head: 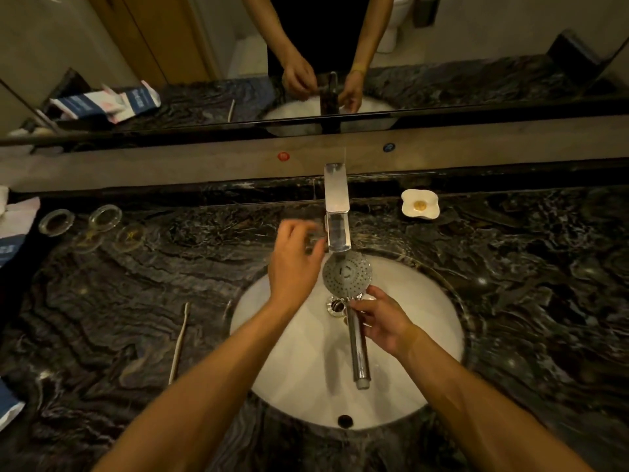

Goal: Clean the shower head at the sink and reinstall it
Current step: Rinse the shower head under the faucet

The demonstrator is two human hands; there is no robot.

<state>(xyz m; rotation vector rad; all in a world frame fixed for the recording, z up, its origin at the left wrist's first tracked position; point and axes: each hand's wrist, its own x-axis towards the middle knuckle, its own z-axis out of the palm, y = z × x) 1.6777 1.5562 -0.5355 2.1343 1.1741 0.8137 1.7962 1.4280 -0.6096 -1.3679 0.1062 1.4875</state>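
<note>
A chrome shower head [347,274] with a round perforated face points up, held over the white sink basin [292,366] right under the spout of the chrome faucet [337,212]. My right hand [383,321] grips its handle just below the head, and the handle's threaded end sticks out toward me. My left hand [294,264] hovers blurred beside the faucet's left side, fingers curled; what it touches is unclear. The drain [335,305] lies beneath the head.
A dark marble counter [527,284] surrounds the sink. A toothbrush [179,342] lies left of the basin. Three clear glass lids or coasters [102,218] sit at back left. A white flower-shaped dish [419,203] stands right of the faucet. Blue-white boxes [10,243] line the left edge.
</note>
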